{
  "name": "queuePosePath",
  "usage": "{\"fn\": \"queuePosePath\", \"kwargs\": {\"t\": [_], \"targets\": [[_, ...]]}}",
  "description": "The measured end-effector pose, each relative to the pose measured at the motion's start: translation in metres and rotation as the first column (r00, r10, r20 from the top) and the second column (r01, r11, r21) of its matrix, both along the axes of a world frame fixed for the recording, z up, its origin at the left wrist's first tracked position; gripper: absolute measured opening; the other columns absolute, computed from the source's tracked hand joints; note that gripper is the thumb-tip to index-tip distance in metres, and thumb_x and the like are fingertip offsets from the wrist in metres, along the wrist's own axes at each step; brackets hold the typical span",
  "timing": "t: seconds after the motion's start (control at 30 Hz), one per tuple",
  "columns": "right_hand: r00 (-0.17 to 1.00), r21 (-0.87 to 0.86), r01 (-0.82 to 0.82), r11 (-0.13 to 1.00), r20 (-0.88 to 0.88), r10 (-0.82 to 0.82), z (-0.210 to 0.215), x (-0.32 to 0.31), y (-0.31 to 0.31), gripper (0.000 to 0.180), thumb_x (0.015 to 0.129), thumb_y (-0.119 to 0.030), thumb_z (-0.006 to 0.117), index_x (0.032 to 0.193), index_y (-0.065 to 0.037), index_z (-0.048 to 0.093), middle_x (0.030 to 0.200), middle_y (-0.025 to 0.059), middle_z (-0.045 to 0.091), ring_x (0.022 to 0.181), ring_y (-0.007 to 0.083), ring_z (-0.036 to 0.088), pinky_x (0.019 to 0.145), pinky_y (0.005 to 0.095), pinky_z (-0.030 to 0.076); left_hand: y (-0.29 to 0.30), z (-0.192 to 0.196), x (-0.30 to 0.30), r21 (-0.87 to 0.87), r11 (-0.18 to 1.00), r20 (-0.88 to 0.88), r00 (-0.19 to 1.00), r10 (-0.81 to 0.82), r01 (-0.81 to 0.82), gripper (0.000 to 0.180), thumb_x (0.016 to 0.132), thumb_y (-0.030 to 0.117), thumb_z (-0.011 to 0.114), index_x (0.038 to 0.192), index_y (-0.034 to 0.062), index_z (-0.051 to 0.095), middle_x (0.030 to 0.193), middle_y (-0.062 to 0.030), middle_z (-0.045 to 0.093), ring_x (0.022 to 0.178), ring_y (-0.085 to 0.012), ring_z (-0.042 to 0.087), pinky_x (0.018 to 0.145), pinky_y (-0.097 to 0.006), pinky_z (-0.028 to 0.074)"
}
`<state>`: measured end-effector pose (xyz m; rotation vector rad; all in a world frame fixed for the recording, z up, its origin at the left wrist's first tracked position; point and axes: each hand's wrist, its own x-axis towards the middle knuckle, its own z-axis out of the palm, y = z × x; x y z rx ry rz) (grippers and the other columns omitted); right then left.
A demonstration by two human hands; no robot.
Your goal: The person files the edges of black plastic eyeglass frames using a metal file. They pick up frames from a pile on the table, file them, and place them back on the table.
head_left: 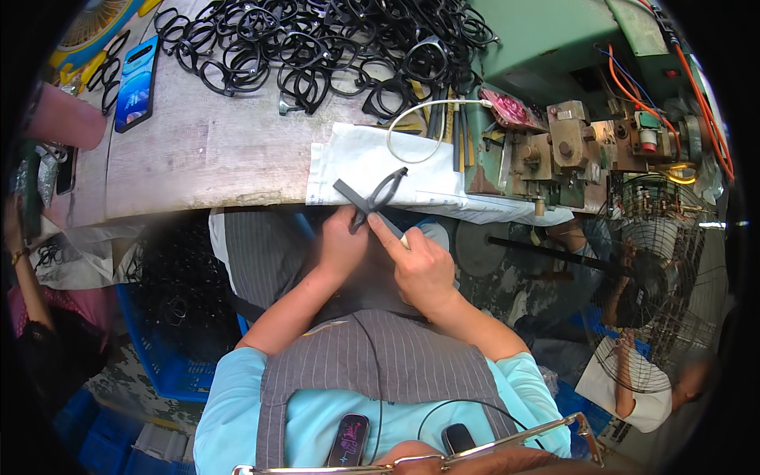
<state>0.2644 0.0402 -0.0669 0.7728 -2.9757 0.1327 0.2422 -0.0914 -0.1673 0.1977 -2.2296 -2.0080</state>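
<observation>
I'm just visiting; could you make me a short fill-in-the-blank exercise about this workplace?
1. The flat tool has its handle in the hand on the person's ____ side.
2. The glasses frame in the left hand is coloured ____.
3. On the table, the phone lies to the ____ of the big frame pile.
4. The basket is coloured ____.

Missing words: right; black; left; blue.

a black glasses frame [374, 199] slants across a dark file [348, 192].

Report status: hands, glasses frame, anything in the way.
Left hand holding black glasses frame. Right hand gripping file, crossing frame. Nothing visibly in the way.
</observation>
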Motion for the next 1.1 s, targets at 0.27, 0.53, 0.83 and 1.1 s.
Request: {"fn": "queuePosePath", "kwargs": {"t": [0.27,0.53,0.83,1.1], "targets": [[1.000,-0.058,-0.012,0.998,-0.021,0.011,0.003,0.011,0.005,0.074,0.064,0.001,0.059,0.133,-0.025,0.055,0.065,0.0072,0.040,0.050,0.0225,0.050,0.046,0.0337,0.043,0.002,-0.003,-0.001,0.021,1.000,-0.048,0.999,0.019,-0.018,0.007,0.077,0.001,0.061,0.083,-0.0013,0.060,0.072,-0.0211,0.059,0.063,-0.0340,0.059,0.058,-0.038,0.046],[0.946,-0.498,0.158,0.853,0.325,0.014,-0.005,0.002,0.002,0.054,0.082,-0.003,0.059,0.134,-0.014,0.051,0.077,0.0124,0.051,0.062,0.0300,0.056,0.056,0.0366,0.047,-0.003,-0.001,0.000,-0.017,1.000,0.002,1.000,-0.015,0.015,0.008,0.079,0.003,0.062,0.086,-0.0016,0.060,0.076,-0.0193,0.060,0.067,-0.0310,0.060,0.062,-0.036,0.046],[0.393,-0.388,0.720,0.575,0.911,0.123,-0.006,-0.006,0.011,0.025,0.098,-0.018,0.048,0.116,-0.001,0.055,0.072,0.0019,0.057,0.057,0.0053,0.052,0.052,0.0217,0.042,-0.004,-0.003,0.000,-0.016,0.997,0.041,0.997,-0.071,0.071,0.012,0.077,0.000,0.061,0.089,-0.0025,0.060,0.081,-0.0177,0.062,0.072,-0.0294,0.061,0.066,-0.035,0.048],[0.405,-0.401,0.710,0.579,0.905,0.130,-0.005,-0.029,0.001,0.023,0.099,-0.022,0.048,0.103,-0.001,0.056,0.067,0.0047,0.059,0.048,0.0085,0.050,0.042,0.0236,0.039,-0.003,-0.005,-0.001,-0.035,0.997,0.011,0.998,-0.063,0.063,0.009,0.076,-0.002,0.062,0.084,-0.0028,0.058,0.076,-0.0178,0.061,0.068,-0.0319,0.061,0.061,-0.037,0.047]]}}
